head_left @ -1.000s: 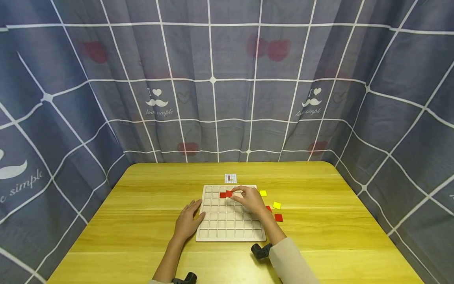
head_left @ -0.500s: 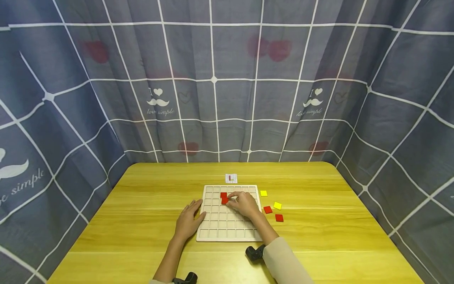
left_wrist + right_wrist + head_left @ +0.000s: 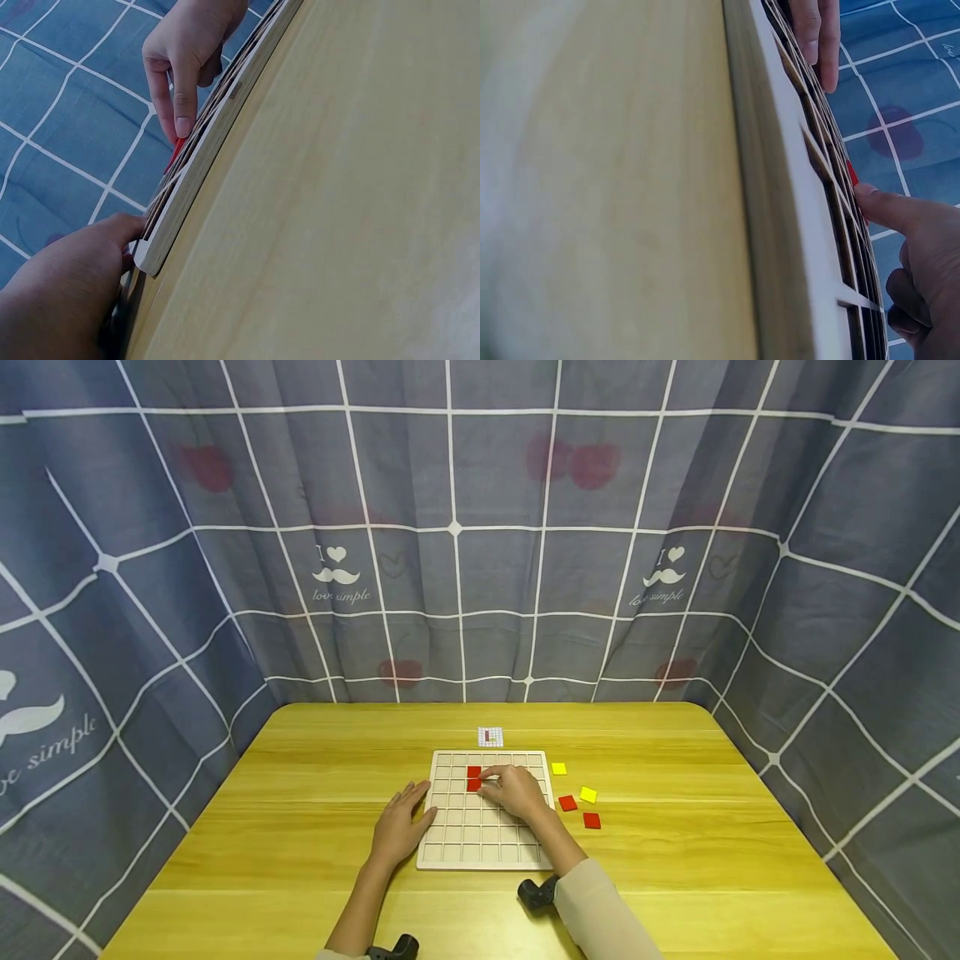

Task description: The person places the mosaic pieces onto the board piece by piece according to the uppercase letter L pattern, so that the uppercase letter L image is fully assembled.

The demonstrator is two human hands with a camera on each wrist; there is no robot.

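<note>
A pale wooden grid board (image 3: pixel 480 853) lies on the table. My right hand (image 3: pixel 513 792) is over its upper middle, thumb and index finger pinching the right edge of a red square tile (image 3: pixel 472 786). A second red tile (image 3: pixel 474 772) sits in the cell directly behind it. In the left wrist view the pinched red tile (image 3: pixel 175 152) looks slightly tilted at the board's surface. My left hand (image 3: pixel 397 828) rests flat along the board's left edge, fingers extended and thumb at the rim. The right fingers partly hide the cells beside the tile.
Right of the board lie two loose red tiles, one nearer the board (image 3: pixel 567 803) and one lower (image 3: pixel 592 821). Two yellow tiles lie there too, an upper one (image 3: pixel 558 768) and a lower one (image 3: pixel 588 795). Behind the board is a small printed grid card (image 3: pixel 491 737). A checked curtain (image 3: pixel 495 568) surrounds the table.
My right hand has brought the red tile down from beside the upper one to the cell in front of it, where it now lines up straighter. My left hand has stayed in place.
</note>
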